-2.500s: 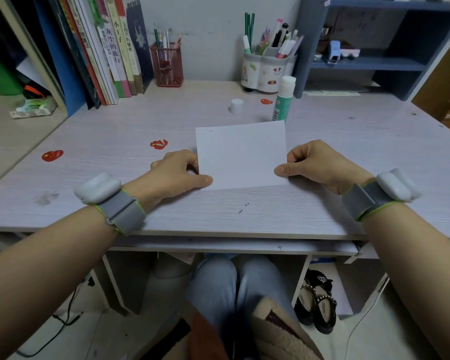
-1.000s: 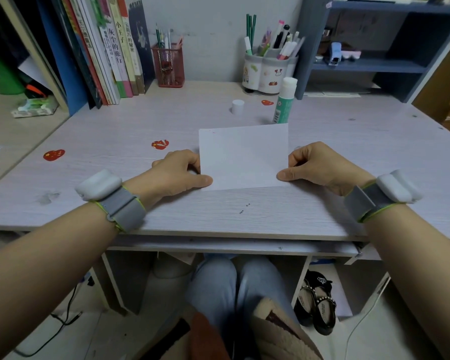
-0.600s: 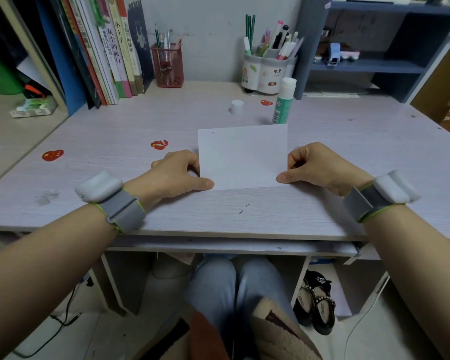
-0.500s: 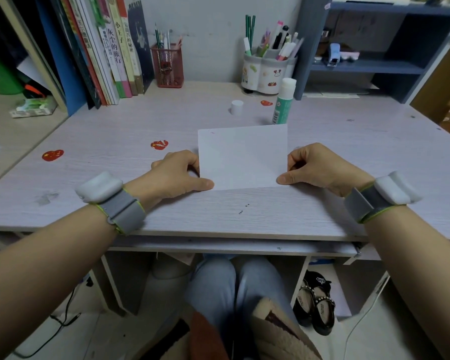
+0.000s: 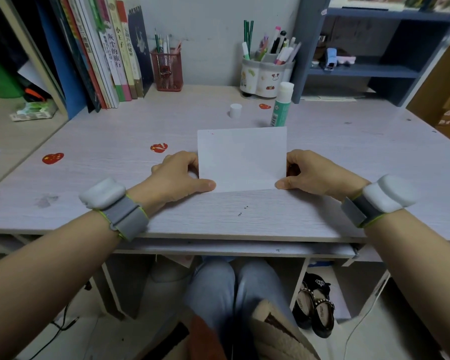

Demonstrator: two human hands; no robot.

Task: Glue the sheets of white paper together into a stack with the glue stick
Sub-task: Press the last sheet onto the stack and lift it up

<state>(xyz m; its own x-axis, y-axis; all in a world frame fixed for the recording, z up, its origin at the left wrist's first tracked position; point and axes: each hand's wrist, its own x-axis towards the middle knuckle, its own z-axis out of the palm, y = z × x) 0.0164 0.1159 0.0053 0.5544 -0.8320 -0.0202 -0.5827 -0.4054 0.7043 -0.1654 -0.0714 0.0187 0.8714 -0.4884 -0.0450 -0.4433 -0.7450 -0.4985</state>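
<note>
A white paper stack [image 5: 242, 158] lies flat on the desk [image 5: 115, 141] in front of me. My left hand [image 5: 177, 176] grips its left edge, thumb on the near left corner. My right hand [image 5: 315, 174] grips the right edge, thumb at the near right corner, fingers curled. I cannot tell how many sheets are in the stack. Beyond the paper's far right corner stands the green glue stick [image 5: 282, 105], upright and uncapped. Its white cap [image 5: 235, 110] sits on the desk to the left of it.
Books [image 5: 109, 55] lean at the back left beside a red mesh pen holder [image 5: 166, 70]. A white pen cup [image 5: 266, 74] and a blue shelf unit [image 5: 374, 71] stand at the back right. Red heart stickers [image 5: 158, 147] dot the desk.
The paper has shifted slightly and squared up between my hands. Both hands stay at its side edges.
</note>
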